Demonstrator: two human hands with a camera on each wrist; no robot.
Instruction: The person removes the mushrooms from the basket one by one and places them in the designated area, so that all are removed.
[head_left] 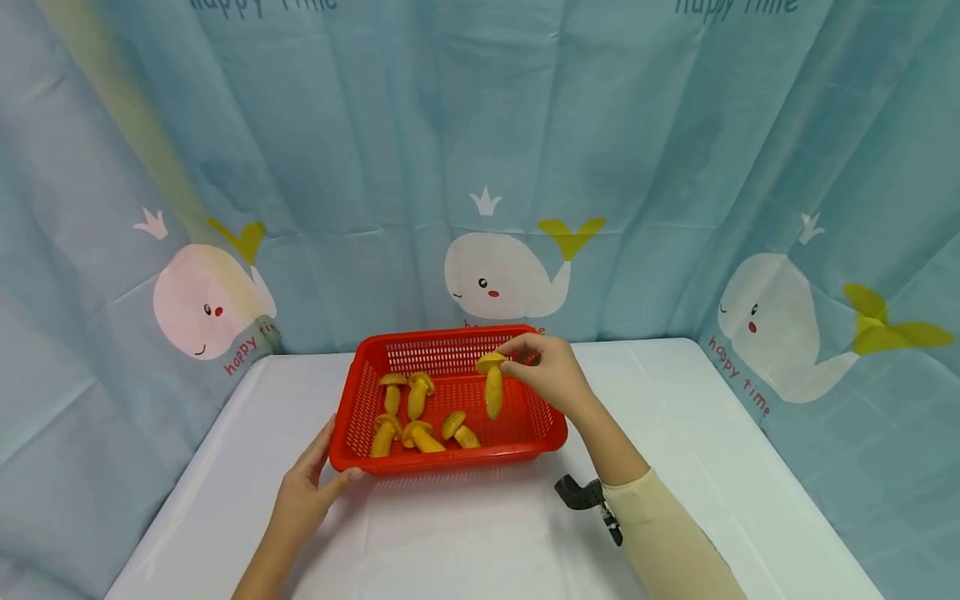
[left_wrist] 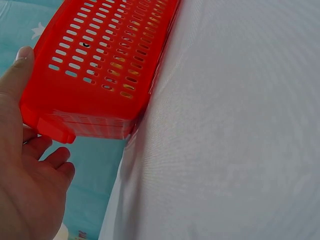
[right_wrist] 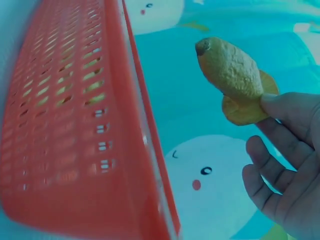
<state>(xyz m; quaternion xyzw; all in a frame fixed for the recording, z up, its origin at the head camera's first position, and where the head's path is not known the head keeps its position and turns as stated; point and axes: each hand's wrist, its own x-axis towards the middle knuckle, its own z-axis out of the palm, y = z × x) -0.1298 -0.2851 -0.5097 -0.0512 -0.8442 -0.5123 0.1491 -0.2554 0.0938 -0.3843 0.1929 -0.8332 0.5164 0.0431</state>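
A yellow mushroom [head_left: 493, 390] is pinched by its cap between the thumb and fingers of my right hand [head_left: 551, 372], above the right half of a red plastic basket [head_left: 450, 460]. Its stem points down, and in the right wrist view the stem's dark tip stands away from the hand. Several more mushrooms [head_left: 417, 397] lie inside, toward the basket's left and front. My left hand [head_left: 303, 492] grips the near left corner of the basket. In the left wrist view its thumb [left_wrist: 22, 62] lies along the rim, while the other fingers curl below the edge.
The basket stands on a white-covered table [head_left: 450, 533], near a blue curtain [head_left: 360, 167] printed with whales. A black curved device [head_left: 577, 493] juts from the right forearm beside the cream sleeve [head_left: 660, 533].
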